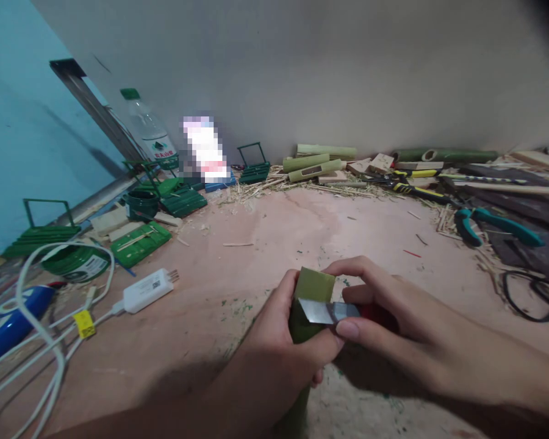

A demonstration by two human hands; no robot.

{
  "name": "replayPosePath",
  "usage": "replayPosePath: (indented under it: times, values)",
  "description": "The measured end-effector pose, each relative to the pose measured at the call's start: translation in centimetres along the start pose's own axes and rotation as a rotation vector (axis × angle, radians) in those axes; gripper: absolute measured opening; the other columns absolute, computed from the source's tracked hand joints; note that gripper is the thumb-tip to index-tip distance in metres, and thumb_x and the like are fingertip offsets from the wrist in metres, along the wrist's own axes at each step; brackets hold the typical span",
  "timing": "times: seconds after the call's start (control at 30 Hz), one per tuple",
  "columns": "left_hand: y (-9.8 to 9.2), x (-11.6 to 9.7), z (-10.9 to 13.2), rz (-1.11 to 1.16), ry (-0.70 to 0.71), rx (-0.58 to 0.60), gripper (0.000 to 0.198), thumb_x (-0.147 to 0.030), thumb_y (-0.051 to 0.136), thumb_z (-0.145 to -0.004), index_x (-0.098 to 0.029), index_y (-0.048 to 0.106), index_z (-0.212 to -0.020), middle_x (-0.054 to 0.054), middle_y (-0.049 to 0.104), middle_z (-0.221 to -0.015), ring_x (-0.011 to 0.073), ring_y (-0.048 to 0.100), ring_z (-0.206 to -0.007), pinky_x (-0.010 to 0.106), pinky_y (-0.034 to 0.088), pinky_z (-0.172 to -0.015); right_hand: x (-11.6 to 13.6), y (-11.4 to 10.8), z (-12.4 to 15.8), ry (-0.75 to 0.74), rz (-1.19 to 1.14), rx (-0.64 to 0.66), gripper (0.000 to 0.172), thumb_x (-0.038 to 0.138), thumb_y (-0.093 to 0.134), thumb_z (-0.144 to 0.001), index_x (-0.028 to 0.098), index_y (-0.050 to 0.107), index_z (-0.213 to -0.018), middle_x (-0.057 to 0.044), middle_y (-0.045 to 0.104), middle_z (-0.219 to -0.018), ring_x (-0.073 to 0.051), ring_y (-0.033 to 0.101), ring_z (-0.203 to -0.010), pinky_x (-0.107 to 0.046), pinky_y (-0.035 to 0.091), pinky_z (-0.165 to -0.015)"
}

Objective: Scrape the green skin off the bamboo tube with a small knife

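Dim scene, light soft, source out of frame. Grey wall (329, 73) murkier toward upper right, corner there solid black. Brightest spot, look: glowing rectangle (205, 146), washed white, broken into coarse pixels. Pale sheen on blade (318, 311); bamboo (317, 284) lit on top, dark below. Soft shadows beside left hand (283, 341), under right hand (402, 323). Slight blur, wide-lens stretch at sides.

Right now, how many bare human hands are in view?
2. The left hand grips an olive-green bamboo piece at lower centre; the right hand, just right of it, holds a flat silver-bladed knife. Some fingers are partly hidden.
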State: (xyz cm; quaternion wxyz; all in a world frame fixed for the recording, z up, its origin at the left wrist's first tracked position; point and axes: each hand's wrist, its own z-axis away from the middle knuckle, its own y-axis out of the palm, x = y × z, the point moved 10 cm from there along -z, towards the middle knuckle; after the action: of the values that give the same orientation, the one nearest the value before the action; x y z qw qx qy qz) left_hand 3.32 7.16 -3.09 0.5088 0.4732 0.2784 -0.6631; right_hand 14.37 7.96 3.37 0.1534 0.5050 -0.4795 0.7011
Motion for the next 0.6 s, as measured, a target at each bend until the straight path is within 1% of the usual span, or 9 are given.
replayPosePath:
  times: [0.1,0.27,0.4,0.5,0.6]
  values:
    - [-0.22,0.06,-0.09,-0.023,-0.011,-0.019,0.03,-0.022,0.072,-0.087,-0.022,0.055,-0.111,-0.005,0.061,-0.075,0.0081,0.051,-0.051,0.02,0.044,-0.049,-0.07,0.19,-0.01,-0.001,0.005,0.015,0.036,0.039,0.056,-0.107,0.025,0.051,-0.14,-0.004,0.079,-0.095,-0.02,0.072,-0.082,-0.03,0.056,-0.073]
    - [-0.03,-0.01,-0.05,0.013,0.012,0.003,0.031,-0.025,0.075,-0.087,-0.022,0.055,-0.111,-0.004,0.061,-0.078,0.0076,0.051,-0.053,0.02,0.045,-0.05,-0.43,0.39,-0.09,0.025,-0.036,0.009,0.035,0.044,0.05,-0.109,0.025,0.051,-0.139,-0.005,0.079,-0.094,-0.021,0.072,-0.08,-0.031,0.056,-0.072]
    - [0.02,-0.05,0.0,0.019,0.028,0.005,0.031,-0.026,0.076,-0.087,-0.022,0.055,-0.11,-0.005,0.059,-0.075,0.0075,0.05,-0.052,0.019,0.044,-0.049,-0.49,0.45,-0.08,0.042,-0.053,0.018,0.032,0.043,0.049,-0.11,0.026,0.05,-0.137,-0.003,0.079,-0.094,-0.02,0.073,-0.08,-0.031,0.055,-0.073]
    - [-0.05,0.01,-0.01,0.014,0.017,-0.002,0.034,-0.024,0.075,-0.088,-0.022,0.055,-0.116,-0.004,0.061,-0.078,0.0075,0.05,-0.052,0.02,0.044,-0.049,-0.38,0.42,-0.05,0.04,-0.047,0.03,0.03,0.043,0.049,-0.11,0.027,0.05,-0.135,-0.003,0.079,-0.098,-0.02,0.073,-0.086,-0.031,0.055,-0.077]
    - [-0.01,0.2,-0.02,0.0,-0.011,0.0,0.036,-0.024,0.074,-0.089,-0.023,0.055,-0.12,-0.004,0.061,-0.078,0.008,0.051,-0.053,0.02,0.045,-0.05,-0.11,0.16,-0.07,0.018,-0.044,0.019,0.024,0.044,0.049,-0.11,0.026,0.052,-0.126,-0.003,0.078,-0.099,-0.02,0.072,-0.087,-0.031,0.055,-0.079]
